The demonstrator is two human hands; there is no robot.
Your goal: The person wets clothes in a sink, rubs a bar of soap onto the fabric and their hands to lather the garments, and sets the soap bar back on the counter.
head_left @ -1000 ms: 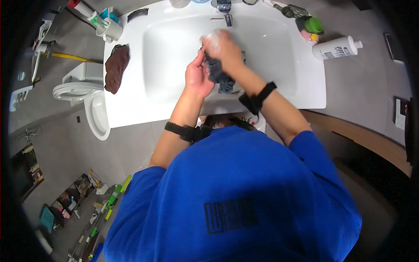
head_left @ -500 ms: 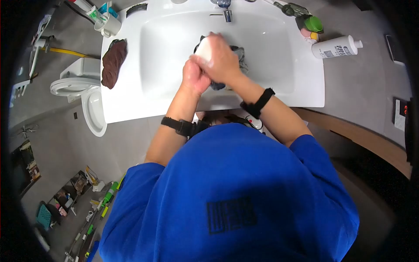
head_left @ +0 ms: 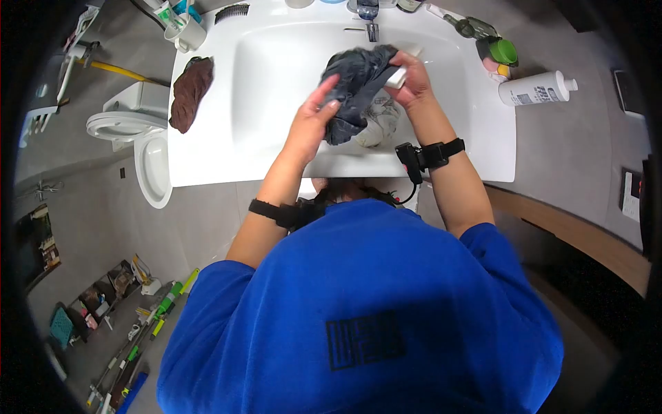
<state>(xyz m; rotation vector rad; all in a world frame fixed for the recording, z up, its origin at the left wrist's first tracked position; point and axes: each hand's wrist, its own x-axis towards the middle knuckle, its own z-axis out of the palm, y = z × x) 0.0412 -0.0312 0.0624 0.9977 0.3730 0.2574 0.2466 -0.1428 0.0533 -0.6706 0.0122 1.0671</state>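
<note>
A dark grey wet cloth [head_left: 355, 86] is lifted over the white sink [head_left: 269, 90], bunched and hanging between my hands. My left hand [head_left: 314, 121] grips its left side, with thumb and forefinger showing. On the other side, my right hand [head_left: 415, 79] holds a white bar of soap [head_left: 396, 77] together with the cloth's upper right end. Below the cloth, a pale patterned cloth [head_left: 380, 121] lies in the basin, partly covered. Black straps are around both wrists.
The faucet [head_left: 373, 31] stands at the sink's back. A brown cloth [head_left: 191, 94] lies on the left counter, near a cup of toothpaste [head_left: 186, 34] and a black comb [head_left: 231, 12]. A white bottle [head_left: 538, 88] and green-capped container [head_left: 503, 51] are at right; a toilet [head_left: 152, 165] stands left.
My hands were together around the soap above the cloths. Now they are apart, and the dark grey cloth has been raised between them, with the soap in my right hand.
</note>
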